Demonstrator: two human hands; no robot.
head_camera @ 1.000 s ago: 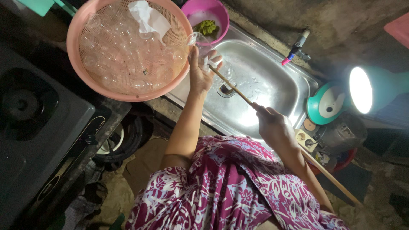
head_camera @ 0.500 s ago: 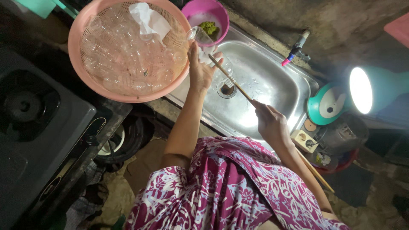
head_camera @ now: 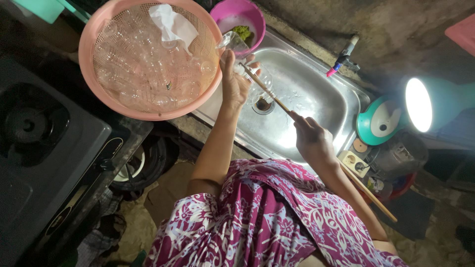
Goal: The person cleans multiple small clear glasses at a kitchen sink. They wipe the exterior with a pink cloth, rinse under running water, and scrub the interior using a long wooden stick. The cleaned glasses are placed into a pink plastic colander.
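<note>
My left hand [head_camera: 232, 81] wraps clear glass bottle [head_camera: 258, 79] over steel sink [head_camera: 316, 99], beside pink basket [head_camera: 99, 29]. My right hand [head_camera: 311, 141] pinches long wooden stick [head_camera: 269, 94], tip inside bottle. Bottle outline hard to read against glare; stick's far end hidden behind forearm.

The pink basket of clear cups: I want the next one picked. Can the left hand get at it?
Probably yes: the left hand, holding a clear bottle, sits beside the pink basket rim, nothing between.
</note>
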